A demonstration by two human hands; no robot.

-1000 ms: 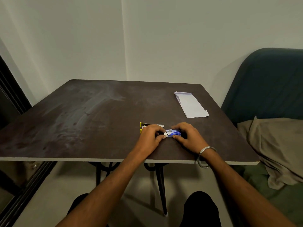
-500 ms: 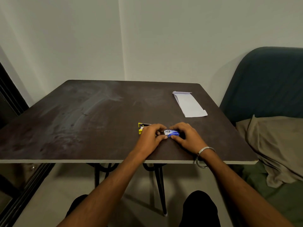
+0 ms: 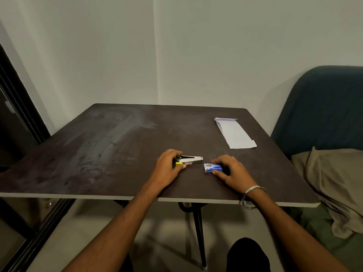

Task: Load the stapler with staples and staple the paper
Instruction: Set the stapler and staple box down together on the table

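The stapler [image 3: 188,161] lies on the dark desk [image 3: 102,150], near its front edge; the left hand [image 3: 168,167] wraps the stapler's rear end, fingers closed on the yellow-and-black back. Just right of the stapler, apart from it, sits the small blue staple box [image 3: 213,167]; the right hand [image 3: 230,170] pinches it, fingers narrow on its right end. The folded paper [image 3: 234,133] lies well beyond the stapler, toward the far right corner. The risk, as I judge it: the box is tiny and light; tipped while opening, its brittle strips could spill or snap; the stapler may skid if its rear is loosely pinned.
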